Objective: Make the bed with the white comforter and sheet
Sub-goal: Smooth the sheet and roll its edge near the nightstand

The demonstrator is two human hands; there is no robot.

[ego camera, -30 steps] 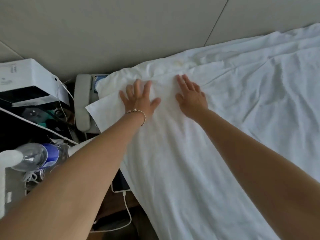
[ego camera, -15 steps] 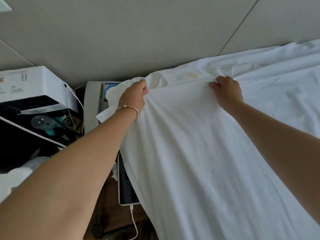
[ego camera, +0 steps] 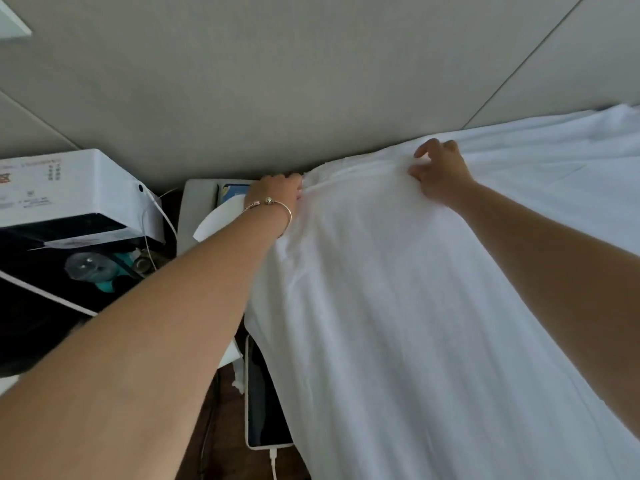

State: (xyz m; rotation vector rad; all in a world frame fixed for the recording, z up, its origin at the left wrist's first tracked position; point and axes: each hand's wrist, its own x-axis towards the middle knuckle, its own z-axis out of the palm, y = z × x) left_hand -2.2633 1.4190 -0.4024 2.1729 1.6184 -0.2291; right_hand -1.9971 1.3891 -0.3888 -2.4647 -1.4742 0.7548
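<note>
White print on the box (ego camera: 69, 188) at my left is too blurred to read. My left hand (ego camera: 277, 192) grips the sheet (ego camera: 398, 306) at the bed's head corner by the wall, fingers curled into the fabric. My right hand (ego camera: 440, 174) pinches a fold further along that top edge, both arms stretched forward.

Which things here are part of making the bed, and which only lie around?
Job: white sheet, left hand, right hand.

Lying about: white box, tablet with cable, phone, bottle.
</note>
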